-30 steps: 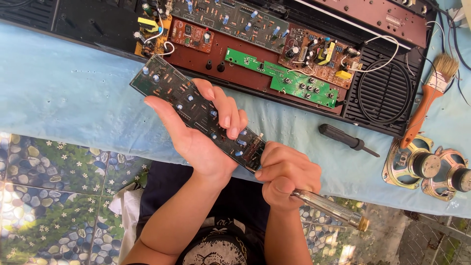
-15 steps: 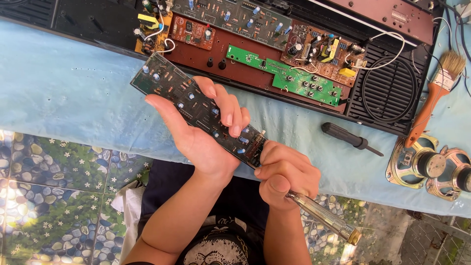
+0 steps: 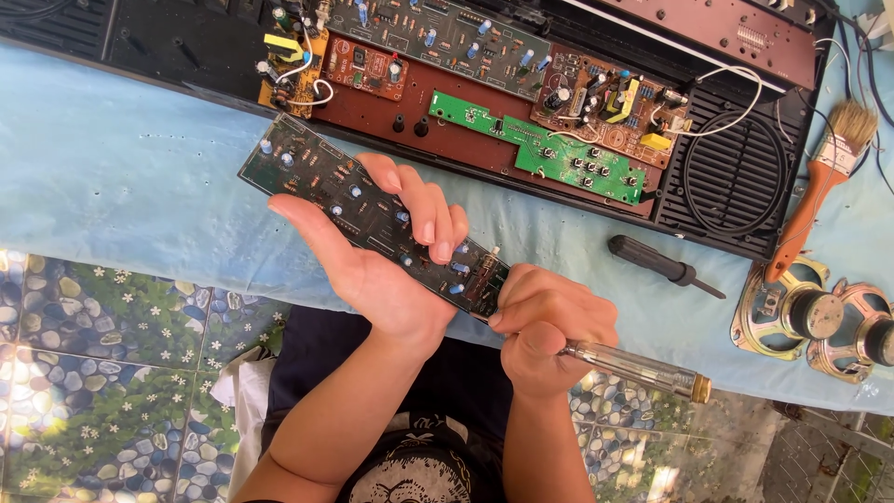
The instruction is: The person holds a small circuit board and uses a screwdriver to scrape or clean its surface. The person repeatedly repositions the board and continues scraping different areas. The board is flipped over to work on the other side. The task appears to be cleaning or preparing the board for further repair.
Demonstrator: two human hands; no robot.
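Little changed over the last second: left hand [image 3: 386, 270] still cradling the long dark circuit board [image 3: 372, 216] from below, fingers curled over its upper edge and thumb stretched along the near side, grasping it firmly; board still slanted from 10 o'clock down to 4 o'clock above the pale blue cloth [image 3: 121, 186], in the same spot as a second ago; right hand [image 3: 549, 326] still clenched around the clear-handled screwdriver [image 3: 633, 368], but the handle now swung slightly flatter, brass end pointing toward 4 o'clock, knuckles drawn in tight against the board's lower end; tip hidden behind the fingers, so contact with the board not to be told for certain; judged as steady, fine work at that lower end going on, with no release and no regrip; board not set down.

At 12 o'clock, opened black radio chassis [image 3: 736, 177] with green board [image 3: 540, 149] and brown boards inside; at 3 o'clock of the hands, black-handled screwdriver [image 3: 656, 264] lying on the cloth, apart from both hands; further toward 3 o'clock, paintbrush [image 3: 819, 186] and two loose speakers [image 3: 819, 321].
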